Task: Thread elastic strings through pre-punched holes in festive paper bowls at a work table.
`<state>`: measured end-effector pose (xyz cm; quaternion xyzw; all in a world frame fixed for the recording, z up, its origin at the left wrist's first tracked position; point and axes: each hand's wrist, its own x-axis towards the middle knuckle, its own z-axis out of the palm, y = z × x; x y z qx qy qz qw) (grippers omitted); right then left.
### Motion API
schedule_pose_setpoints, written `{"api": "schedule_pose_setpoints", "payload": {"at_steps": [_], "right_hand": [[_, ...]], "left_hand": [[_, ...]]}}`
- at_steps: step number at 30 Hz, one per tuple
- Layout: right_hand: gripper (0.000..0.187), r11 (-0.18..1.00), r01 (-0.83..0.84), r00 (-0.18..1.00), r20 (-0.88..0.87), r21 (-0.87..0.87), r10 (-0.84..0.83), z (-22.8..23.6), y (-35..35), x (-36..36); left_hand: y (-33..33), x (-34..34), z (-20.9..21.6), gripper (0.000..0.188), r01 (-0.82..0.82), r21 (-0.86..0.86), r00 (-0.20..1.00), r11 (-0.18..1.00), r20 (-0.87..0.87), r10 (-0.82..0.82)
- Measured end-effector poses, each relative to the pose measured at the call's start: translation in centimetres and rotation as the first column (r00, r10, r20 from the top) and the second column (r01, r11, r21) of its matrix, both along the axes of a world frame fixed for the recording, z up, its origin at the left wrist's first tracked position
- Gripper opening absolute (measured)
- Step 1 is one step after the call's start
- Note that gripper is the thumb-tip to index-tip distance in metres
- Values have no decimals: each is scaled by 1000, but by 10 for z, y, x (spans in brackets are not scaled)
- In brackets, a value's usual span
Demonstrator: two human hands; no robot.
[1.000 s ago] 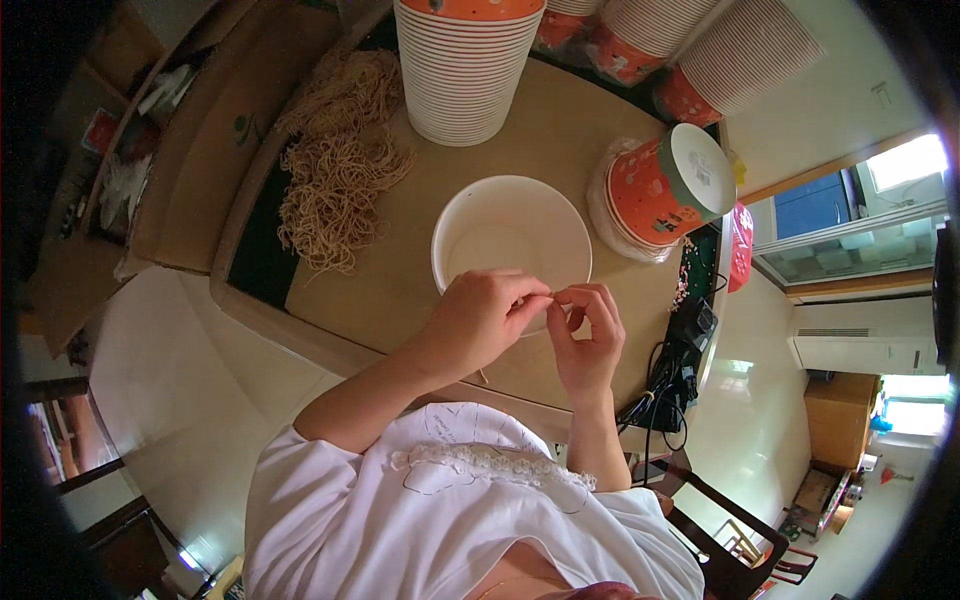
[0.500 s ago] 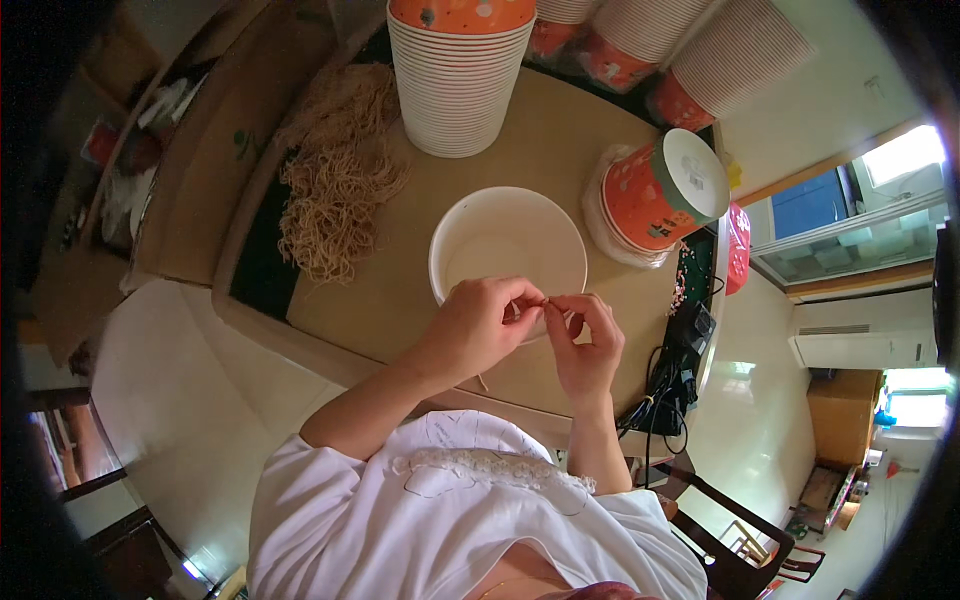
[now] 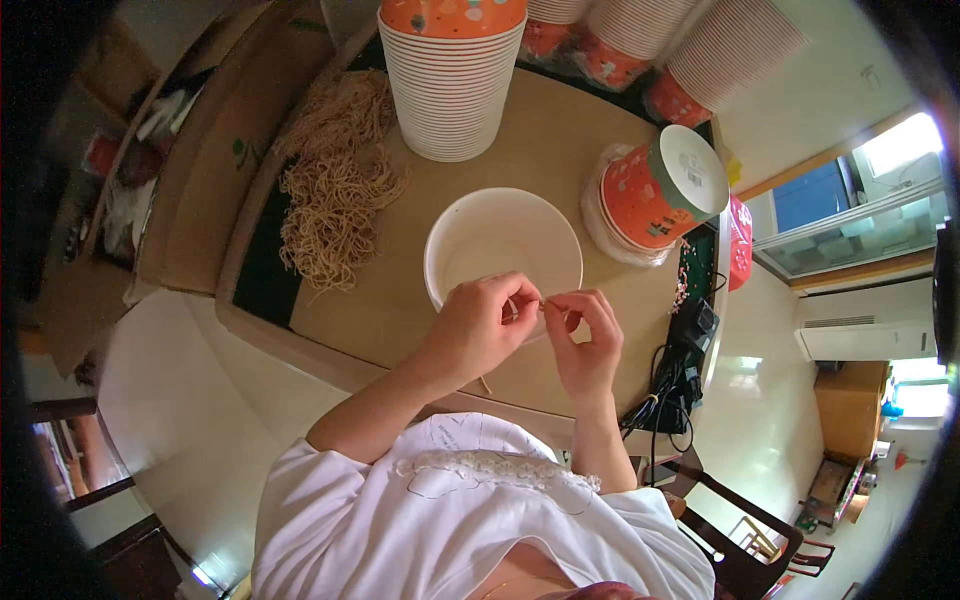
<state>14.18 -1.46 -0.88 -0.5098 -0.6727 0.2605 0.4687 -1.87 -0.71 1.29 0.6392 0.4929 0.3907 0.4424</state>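
Note:
My left hand (image 3: 478, 318) and my right hand (image 3: 587, 345) meet over the near rim of a white-lined paper bucket (image 3: 490, 235). Thumb and forefinger of each are pinched together, fingertips nearly touching, on a thin piece of tan string. Most of the string is covered by my fingers; a loose end (image 3: 486, 384) shows below my left hand, near the table edge. To the left lies a tangled heap of tan string (image 3: 335, 190). Beyond the bucket rises a tall stack of nested paper buckets (image 3: 450, 90), white-rimmed with an orange printed one on top.
An upturned orange bucket (image 3: 645, 195) with a pale base sits at the right, over wrapped ones. More bucket stacks (image 3: 735, 50) line the back. Black cables and an adapter (image 3: 675, 365) lie by the right edge. A large cardboard box (image 3: 205, 170) stands left of the table.
My hands keep their pinch, with the fingertips slightly farther apart and a little more string showing between them. The view has shifted slightly.

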Motion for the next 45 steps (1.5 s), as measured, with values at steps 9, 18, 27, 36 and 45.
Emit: {"api": "schedule_pose_setpoints", "payload": {"at_steps": [9, 18, 27, 36, 45], "right_hand": [[14, 998, 17, 1000, -12, -67, -17, 8, 1, 4], [14, 937, -291, 950, 60, -192, 307, 31, 27, 22], [11, 929, -303, 944, 66, -213, 323, 25, 30, 21], [12, 873, -432, 892, 38, -228, 451, 27, 37, 23], [7, 918, -322, 929, 110, -231, 354, 36, 37, 20]], "left_hand": [[2, 0, -1, 7, -35, 135, 987, 990, -150, 56], [-2, -3, 7, 17, 61, 423, 962, 904, -268, 60], [0, -5, 4, 22, 32, 409, 987, 912, -157, 36], [1, -7, 2, 20, 109, 596, 951, 796, -295, 91], [1, -17, 0, 24, 61, 533, 949, 844, -293, 117]]}}
